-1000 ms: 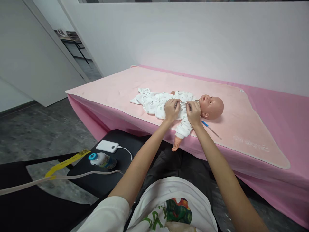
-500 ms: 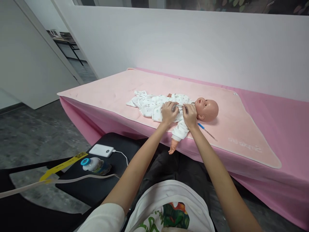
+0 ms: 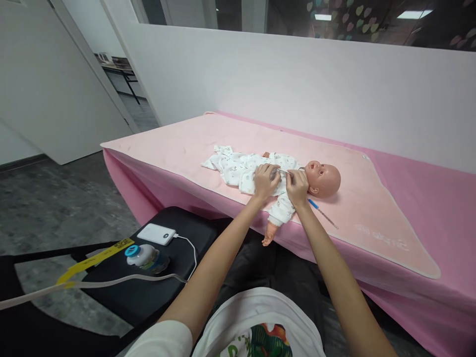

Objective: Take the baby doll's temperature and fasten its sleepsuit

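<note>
My left hand (image 3: 265, 181) and right hand (image 3: 297, 186), fingers curled, pinch a slim whitish strip (image 3: 283, 171) above a white-clothed plastic doll (image 3: 324, 179).

From where I stand, no word can be read for certain. Off to the right of the right hand (image 3: 296, 186), white lettering (image 3: 382, 237) lies on the pale pink mat (image 3: 390, 208), seemingly upside down and too faint to spell out. Well to the left of the left hand (image 3: 265, 181), and lower, a yellow strip (image 3: 94, 257) bears a dark printed block, like a square code, beside tiny print. Just below that block, the bottle (image 3: 141, 255) has a blurred label. Below both hands, green lettering (image 3: 233, 350) on the white shirt (image 3: 256, 303) shows a P-like shape
</note>
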### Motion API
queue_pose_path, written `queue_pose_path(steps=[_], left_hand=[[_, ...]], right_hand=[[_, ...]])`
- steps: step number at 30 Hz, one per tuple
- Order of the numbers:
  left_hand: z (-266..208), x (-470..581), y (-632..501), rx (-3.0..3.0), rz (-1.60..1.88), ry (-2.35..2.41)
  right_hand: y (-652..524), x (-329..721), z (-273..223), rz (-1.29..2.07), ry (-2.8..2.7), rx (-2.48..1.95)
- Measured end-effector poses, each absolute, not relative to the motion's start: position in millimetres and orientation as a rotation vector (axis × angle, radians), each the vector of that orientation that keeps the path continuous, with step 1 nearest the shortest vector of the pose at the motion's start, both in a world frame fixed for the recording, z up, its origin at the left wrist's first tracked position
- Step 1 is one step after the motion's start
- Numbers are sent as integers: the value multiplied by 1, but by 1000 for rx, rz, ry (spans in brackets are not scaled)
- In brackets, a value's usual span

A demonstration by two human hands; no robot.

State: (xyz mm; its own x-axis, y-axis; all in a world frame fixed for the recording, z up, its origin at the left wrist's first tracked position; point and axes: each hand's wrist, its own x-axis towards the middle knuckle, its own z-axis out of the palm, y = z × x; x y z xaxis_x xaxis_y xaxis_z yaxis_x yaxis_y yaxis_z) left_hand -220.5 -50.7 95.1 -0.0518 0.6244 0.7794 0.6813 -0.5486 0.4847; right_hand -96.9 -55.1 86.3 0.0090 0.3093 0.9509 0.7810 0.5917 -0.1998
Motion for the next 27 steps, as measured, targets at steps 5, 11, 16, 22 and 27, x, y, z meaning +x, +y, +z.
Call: queue_pose_path(steps=[5,11,16,22,27], left_hand=[[95,-220,-51,-2112,-1714,-1454],[93,-221,-49,-2055,-1749,-1451],[92,-224,-46,-1994,-1632,-1509],[91,-254,-44,-2141,-1423,-1420],[92,-276,-47,-2182,-1568,-1464]], right_hand=[[-57,-97,87,-489,-1584,-915],[-60,-98,88,-469,-1582,-895],[-61,-97,88,-459,-1578,-914],[-61,-96,86,-445,-1581,-933],[-61,-96,86,-453,-1562,-930]])
